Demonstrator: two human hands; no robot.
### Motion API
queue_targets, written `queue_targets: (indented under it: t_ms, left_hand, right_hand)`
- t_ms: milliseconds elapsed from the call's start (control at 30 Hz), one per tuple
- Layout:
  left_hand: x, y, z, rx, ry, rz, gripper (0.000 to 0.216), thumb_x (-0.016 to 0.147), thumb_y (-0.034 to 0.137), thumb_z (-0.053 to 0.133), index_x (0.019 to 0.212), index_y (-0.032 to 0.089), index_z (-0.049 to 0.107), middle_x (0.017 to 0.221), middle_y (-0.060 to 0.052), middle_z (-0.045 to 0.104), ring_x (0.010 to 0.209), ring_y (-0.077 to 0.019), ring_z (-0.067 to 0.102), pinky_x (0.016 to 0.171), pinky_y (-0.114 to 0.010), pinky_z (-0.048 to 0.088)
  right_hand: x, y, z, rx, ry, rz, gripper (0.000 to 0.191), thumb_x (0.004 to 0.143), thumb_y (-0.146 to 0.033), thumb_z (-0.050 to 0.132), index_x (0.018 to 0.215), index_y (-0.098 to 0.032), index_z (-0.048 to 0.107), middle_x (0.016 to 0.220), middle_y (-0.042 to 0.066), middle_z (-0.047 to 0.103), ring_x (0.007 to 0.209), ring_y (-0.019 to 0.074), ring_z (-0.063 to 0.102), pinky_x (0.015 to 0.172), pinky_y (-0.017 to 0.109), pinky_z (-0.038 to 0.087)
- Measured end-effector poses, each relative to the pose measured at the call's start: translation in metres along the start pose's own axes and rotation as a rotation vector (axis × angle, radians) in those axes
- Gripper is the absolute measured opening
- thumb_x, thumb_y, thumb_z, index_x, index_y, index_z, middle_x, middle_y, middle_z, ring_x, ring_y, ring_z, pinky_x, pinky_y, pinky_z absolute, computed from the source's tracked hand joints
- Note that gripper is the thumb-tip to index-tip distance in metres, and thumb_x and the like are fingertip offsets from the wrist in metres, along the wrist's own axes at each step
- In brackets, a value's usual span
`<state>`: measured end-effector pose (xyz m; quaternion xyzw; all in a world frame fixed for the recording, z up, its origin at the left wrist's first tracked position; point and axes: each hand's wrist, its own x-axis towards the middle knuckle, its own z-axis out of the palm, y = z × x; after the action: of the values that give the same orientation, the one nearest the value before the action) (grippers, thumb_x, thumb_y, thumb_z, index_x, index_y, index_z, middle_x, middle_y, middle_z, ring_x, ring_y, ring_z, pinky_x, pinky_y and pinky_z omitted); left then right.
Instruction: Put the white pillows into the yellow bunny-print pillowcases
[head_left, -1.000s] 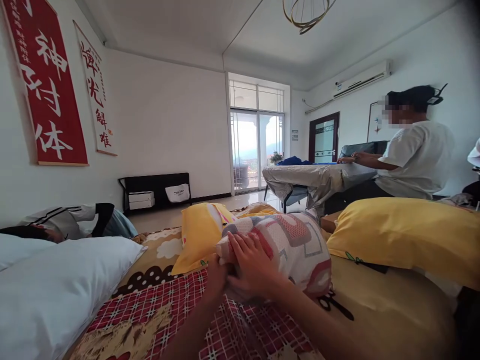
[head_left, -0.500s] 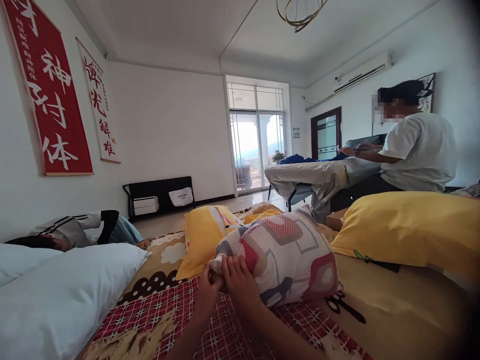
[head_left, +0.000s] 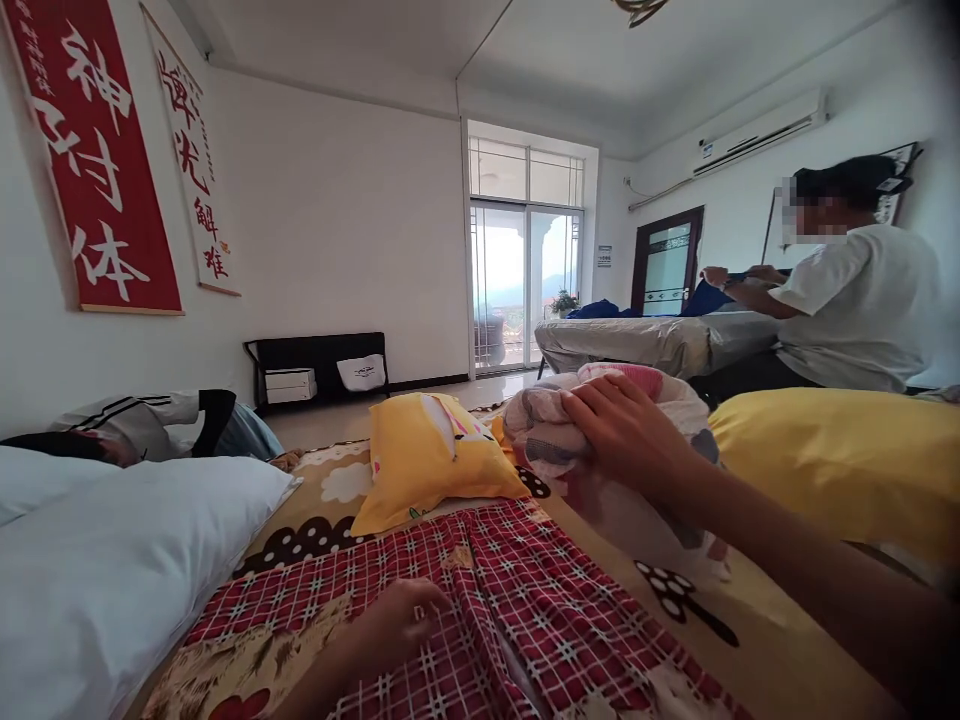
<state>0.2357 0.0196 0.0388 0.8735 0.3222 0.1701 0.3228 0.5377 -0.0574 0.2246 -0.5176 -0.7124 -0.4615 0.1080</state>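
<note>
My right hand [head_left: 634, 435] is closed on a bunched pillow [head_left: 555, 450] with a pale, red and grey pattern, and carries it above the bed at centre right. Its fingers lie over the top of the pillow. My left hand [head_left: 401, 625] is low at the centre, fingers loosely bent and apart, with nothing in it. Under that hand lies a red plaid pillowcase [head_left: 570, 600], spread flat with a long slit down its middle. Whether the left hand touches the cloth is hard to tell.
A yellow pillow [head_left: 427, 450] lies just beyond the plaid cloth. Another yellow pillow [head_left: 832, 460] is at the right, and a white pillow [head_left: 127, 550] at the left. A person [head_left: 855, 290] handles blue cloth at a covered table [head_left: 630, 340]. Another person [head_left: 142, 420] lies at far left.
The patterned pillow has been lifted off the plaid cloth to the right by my right hand. My left hand has let go of its corner and come down and nearer.
</note>
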Motion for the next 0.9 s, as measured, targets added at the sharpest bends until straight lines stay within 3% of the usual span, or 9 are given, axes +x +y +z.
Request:
queue_targets:
  t_ms: [133,200,267,367,467,567,700,800,900]
  left_hand:
    - [0.026,0.01,0.04,0.092,-0.127,0.149,0.047,0.08,0.021,0.056,0.126,0.029,0.057,0.125,-0.006,0.063,0.115,-0.0275,0.057,0.1,-0.043,0.04]
    - [0.036,0.0,0.065,0.117,-0.173,0.21,0.057,0.077,0.031,0.067,0.131,0.032,0.051,0.131,-0.006,0.059,0.12,-0.0301,0.054,0.106,-0.049,0.033]
    - [0.04,-0.018,0.083,0.129,-0.197,0.246,0.052,0.078,0.04,0.069,0.127,0.035,0.053,0.13,-0.004,0.059,0.12,-0.0293,0.053,0.108,-0.051,0.028]
    - [0.037,-0.043,0.087,0.157,-0.214,0.222,0.041,0.084,0.042,0.062,0.124,0.037,0.056,0.133,-0.003,0.057,0.123,-0.0275,0.05,0.11,-0.05,0.026]
    - [0.03,-0.046,0.075,0.171,-0.207,0.206,0.03,0.09,0.035,0.052,0.119,0.034,0.06,0.127,-0.004,0.058,0.12,-0.0246,0.05,0.11,-0.048,0.025]
    - [0.034,-0.034,0.07,0.208,-0.164,0.157,0.03,0.094,0.029,0.037,0.101,0.026,0.066,0.117,-0.006,0.062,0.112,-0.0237,0.053,0.109,-0.052,0.024]
    - [0.05,-0.034,0.087,0.337,-0.181,0.106,0.029,0.078,0.028,0.056,0.106,0.022,0.059,0.122,-0.011,0.055,0.116,-0.0307,0.047,0.106,-0.057,0.025]
    - [0.056,-0.042,0.101,0.336,-0.166,0.088,0.033,0.073,0.023,0.057,0.106,0.022,0.057,0.121,-0.011,0.054,0.114,-0.0295,0.046,0.107,-0.055,0.024]
    - [0.053,-0.041,0.106,0.299,-0.106,0.08,0.026,0.07,0.017,0.055,0.096,0.021,0.06,0.113,-0.008,0.058,0.108,-0.0271,0.049,0.105,-0.052,0.028]
  right_hand:
    - [0.013,-0.029,-0.007,0.041,-0.092,-0.168,0.026,0.084,-0.012,0.049,0.107,-0.012,0.062,0.097,0.015,0.064,0.092,0.0295,0.055,0.087,0.047,0.042]
    - [0.004,-0.061,0.015,0.141,-0.207,-0.241,0.023,0.083,-0.012,0.051,0.102,-0.014,0.063,0.093,0.012,0.066,0.089,0.0273,0.057,0.087,0.045,0.043]
    - [-0.015,-0.091,0.05,0.273,-0.298,-0.246,0.022,0.081,-0.011,0.053,0.099,-0.014,0.064,0.091,0.011,0.068,0.088,0.0266,0.06,0.088,0.044,0.044]
    - [-0.049,-0.123,0.104,0.482,-0.351,-0.131,0.027,0.071,-0.009,0.058,0.096,-0.015,0.065,0.09,0.01,0.07,0.088,0.0269,0.062,0.092,0.043,0.042]
    - [-0.065,-0.136,0.129,0.604,-0.338,-0.05,0.033,0.064,-0.008,0.062,0.096,-0.017,0.066,0.092,0.008,0.07,0.091,0.0269,0.062,0.094,0.042,0.041]
    - [-0.06,-0.128,0.125,0.635,-0.353,-0.07,0.031,0.065,-0.01,0.063,0.095,-0.016,0.066,0.093,0.008,0.07,0.092,0.0267,0.063,0.093,0.041,0.04]
    - [-0.04,-0.086,0.095,0.614,-0.373,-0.006,0.033,0.061,-0.005,0.059,0.09,-0.018,0.066,0.091,0.007,0.071,0.091,0.0263,0.063,0.088,0.04,0.042]
    - [-0.023,-0.06,0.067,0.529,-0.326,0.068,0.04,0.057,-0.002,0.055,0.092,-0.019,0.065,0.093,0.009,0.07,0.092,0.0272,0.061,0.085,0.04,0.042]
    - [-0.008,-0.069,0.059,0.52,-0.271,0.054,0.04,0.058,-0.006,0.055,0.096,-0.017,0.063,0.097,0.01,0.07,0.093,0.0263,0.061,0.088,0.04,0.039]
